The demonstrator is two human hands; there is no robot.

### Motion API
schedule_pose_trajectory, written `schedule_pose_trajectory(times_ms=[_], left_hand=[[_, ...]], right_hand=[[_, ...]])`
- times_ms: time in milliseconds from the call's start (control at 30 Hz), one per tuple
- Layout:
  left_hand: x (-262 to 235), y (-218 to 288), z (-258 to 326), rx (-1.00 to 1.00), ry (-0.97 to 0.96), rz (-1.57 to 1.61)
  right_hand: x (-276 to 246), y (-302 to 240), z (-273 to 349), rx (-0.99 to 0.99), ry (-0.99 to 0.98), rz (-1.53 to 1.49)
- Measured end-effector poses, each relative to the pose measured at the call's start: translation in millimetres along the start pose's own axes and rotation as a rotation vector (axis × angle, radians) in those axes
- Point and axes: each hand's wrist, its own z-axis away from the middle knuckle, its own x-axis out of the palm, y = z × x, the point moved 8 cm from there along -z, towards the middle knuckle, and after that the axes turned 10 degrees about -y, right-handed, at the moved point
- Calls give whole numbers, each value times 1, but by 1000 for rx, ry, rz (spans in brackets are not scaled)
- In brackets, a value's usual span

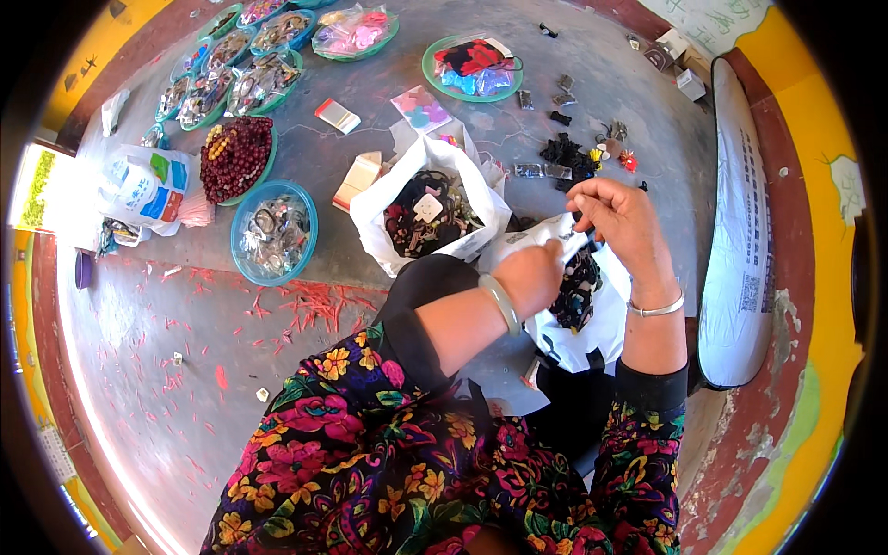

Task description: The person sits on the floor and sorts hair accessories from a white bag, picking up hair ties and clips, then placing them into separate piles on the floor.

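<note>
My left hand (531, 277), with a pale bangle at its wrist, is closed at the rim of a white plastic bag (604, 335). Its fingertips are turned away, so what they grip is hidden. Just right of it and higher, my right hand (618, 222) has thumb and forefinger pinched together above the same bag. Something small and dark shows at those fingertips, too small to name. Dark hair ties or similar small pieces (580, 289) fill the bag's mouth. Beside it on the left stands another open white bag (372, 225), holding dark bands and a pale square card (427, 208).
A blue basket (237, 242) of small packets and a heap of dark red beads (236, 159) lie to the left. Several filled baskets stand farther back. Black pieces (569, 159) lie beyond my right hand. A long silvery padded board (735, 250) leans along the right wall.
</note>
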Motion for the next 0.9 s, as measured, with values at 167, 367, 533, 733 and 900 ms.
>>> schedule_pose_trajectory(times_ms=[167, 367, 533, 733, 900], left_hand=[[59, 26, 20, 265, -380, -224], [80, 35, 24, 331, -483, -276], [83, 34, 27, 351, -448, -207], [95, 22, 31, 321, -557, -378], [100, 14, 28, 264, -620, -336]], right_hand=[[8, -4, -18, 27, -103, 149], [25, 49, -79, -26, -224, 715], [45, 189, -143, 271, -390, 969], [82, 275, -152, 505, -333, 988], [88, 297, -157, 460, -199, 942]])
